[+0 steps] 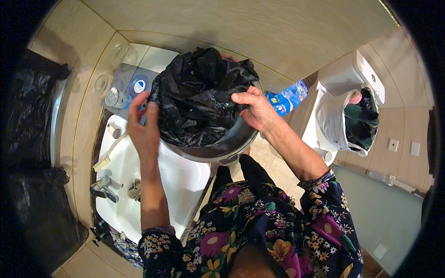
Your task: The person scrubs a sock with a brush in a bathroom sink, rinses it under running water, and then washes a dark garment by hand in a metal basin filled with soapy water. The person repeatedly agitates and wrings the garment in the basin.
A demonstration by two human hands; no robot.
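A bunched, shiny wet black cloth (199,97) is heaped in a metal basin (204,155), rising above its rim. My right hand (257,109) grips the cloth's right side, thumb on top and fingers curled under. At the cloth's left side is my left hand (144,127), its fingers spread and bent, holding nothing; whether a fingertip touches the fabric I cannot tell. The basin overlaps the far right part of a white sink (183,178). Folds of cloth hide most of the basin's inside.
A light-handled brush (109,155) lies along the sink's edge, by the faucet (104,189). Clear jars (112,97) and a blue-lidded container (139,85) stand on the counter. To the right are a blue bottle (287,97) and a white bag (329,120) of clothes.
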